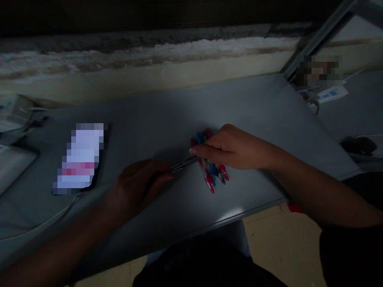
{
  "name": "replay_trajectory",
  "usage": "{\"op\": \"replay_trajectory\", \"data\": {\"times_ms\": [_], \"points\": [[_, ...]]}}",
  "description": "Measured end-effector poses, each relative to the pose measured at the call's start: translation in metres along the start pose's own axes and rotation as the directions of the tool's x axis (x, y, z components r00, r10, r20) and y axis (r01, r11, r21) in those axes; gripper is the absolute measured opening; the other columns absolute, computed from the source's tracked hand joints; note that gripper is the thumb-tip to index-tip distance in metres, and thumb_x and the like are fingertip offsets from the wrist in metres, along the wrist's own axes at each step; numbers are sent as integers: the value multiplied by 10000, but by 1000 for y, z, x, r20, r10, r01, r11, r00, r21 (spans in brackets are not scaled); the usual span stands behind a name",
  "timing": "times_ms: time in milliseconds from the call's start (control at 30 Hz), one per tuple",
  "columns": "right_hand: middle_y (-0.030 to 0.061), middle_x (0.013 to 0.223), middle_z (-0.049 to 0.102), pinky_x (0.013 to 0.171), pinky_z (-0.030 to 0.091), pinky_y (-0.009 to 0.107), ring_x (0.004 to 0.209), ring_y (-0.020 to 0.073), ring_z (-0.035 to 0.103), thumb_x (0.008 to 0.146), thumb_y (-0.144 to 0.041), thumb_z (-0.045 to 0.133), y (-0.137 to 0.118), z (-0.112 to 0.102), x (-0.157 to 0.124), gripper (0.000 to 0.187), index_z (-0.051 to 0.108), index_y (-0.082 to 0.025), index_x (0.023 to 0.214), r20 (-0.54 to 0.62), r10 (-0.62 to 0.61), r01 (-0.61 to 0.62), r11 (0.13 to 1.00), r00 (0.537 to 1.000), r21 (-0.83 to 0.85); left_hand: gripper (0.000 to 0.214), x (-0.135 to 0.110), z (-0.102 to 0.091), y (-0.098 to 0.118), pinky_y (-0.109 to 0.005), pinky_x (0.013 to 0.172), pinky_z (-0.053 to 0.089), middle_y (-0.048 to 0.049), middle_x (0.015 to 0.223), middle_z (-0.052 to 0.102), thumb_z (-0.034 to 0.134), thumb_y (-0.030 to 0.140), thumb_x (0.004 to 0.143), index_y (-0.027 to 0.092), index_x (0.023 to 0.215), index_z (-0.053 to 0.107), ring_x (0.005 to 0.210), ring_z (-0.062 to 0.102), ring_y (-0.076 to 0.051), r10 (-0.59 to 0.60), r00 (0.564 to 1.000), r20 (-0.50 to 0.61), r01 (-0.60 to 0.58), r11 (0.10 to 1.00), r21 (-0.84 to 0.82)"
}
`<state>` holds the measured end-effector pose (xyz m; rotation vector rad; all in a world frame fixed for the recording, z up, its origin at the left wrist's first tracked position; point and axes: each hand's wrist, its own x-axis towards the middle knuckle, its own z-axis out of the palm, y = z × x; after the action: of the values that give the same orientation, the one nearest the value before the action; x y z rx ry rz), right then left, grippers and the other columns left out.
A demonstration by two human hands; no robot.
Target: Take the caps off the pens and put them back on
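Observation:
A small heap of several ballpoint pens (211, 171) with red, blue and black caps lies near the front edge of a grey table (167, 115). My right hand (231, 146) rests over the heap with fingers together, pinching one end of a dark pen (182, 165). My left hand (137, 185) lies to the left, its fingers curled around the other end of that same pen. The pen spans the gap between the two hands, just above the tabletop.
A flat blurred rectangular item (79, 159) lies on the table's left part. Dim objects sit at the far left edge. A power strip with cables (324, 95) rests on a second surface at the right. A pale wall runs behind the table.

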<state>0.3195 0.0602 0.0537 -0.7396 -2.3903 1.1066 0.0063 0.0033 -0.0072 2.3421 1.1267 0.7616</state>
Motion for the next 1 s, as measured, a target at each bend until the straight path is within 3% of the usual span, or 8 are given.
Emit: {"op": "replay_trajectory", "data": {"times_ms": [100,200,400,567,667,767,867,1000], "points": [[-60,589,517,619,308,261,530,58,446,1205,-639,532,2,-1,0,662,637,-172,747,-25,12,-12,1000,1000,11,374,-1,0,0,-298,798,674,-49,953,858,581,528,1212,248,1133,815,782,801,-196,37,999,-38,-36,999,28],[-30,738,659,669,366,241,636,74,552,1161,-604,652,6,-3,0,499,732,-154,961,-49,-28,27,999,998,-38,349,0,-1,1,-265,735,644,-29,923,854,570,486,1219,250,1165,822,716,771,-171,-16,1000,-22,17,1000,17],[-39,693,578,716,371,252,648,82,549,1230,-524,518,7,-2,2,537,694,-169,867,41,-60,61,998,997,-25,325,-3,-3,-1,-277,782,665,-26,999,883,584,483,1207,285,1206,843,781,818,-187,-12,1000,1,12,1000,14],[-57,665,575,650,354,244,617,78,513,1174,-599,624,0,0,0,531,688,-175,861,7,9,-9,994,1000,106,329,-3,-3,5,-303,832,700,-51,1041,888,561,459,1208,267,1196,828,853,845,-209,17,1000,9,-17,1000,19],[-57,673,609,602,347,245,608,79,513,1111,-596,747,0,0,0,477,675,-179,890,-110,83,-54,968,990,244,277,2,-3,12,-279,838,702,-50,1082,873,624,371,1195,267,1423,744,847,831,-187,119,993,0,-119,993,20],[-61,659,624,582,390,235,577,77,536,1082,-569,800,4,-1,3,457,641,-191,880,-154,131,-61,918,979,392,478,3,0,15,-271,882,706,-67,1182,853,705,260,1156,281,1625,616,919,832,-185,297,955,7,-298,955,16],[-54,639,636,572,421,227,568,80,555,1059,-561,828,9,0,6,489,614,-192,819,-128,166,-95,896,978,434,507,2,2,16,-328,965,722,-67,1230,842,695,204,1142,317,1633,634,1035,835,-219,400,914,71,-402,915,26],[-55,625,618,561,414,226,558,75,531,1030,-583,847,12,8,8,546,575,-196,757,-80,182,-127,882,980,454,365,-3,2,14,-335,921,722,-36,1132,835,673,195,1149,331,1481,738,984,816,-219,442,889,121,-443,896,-19]]}}
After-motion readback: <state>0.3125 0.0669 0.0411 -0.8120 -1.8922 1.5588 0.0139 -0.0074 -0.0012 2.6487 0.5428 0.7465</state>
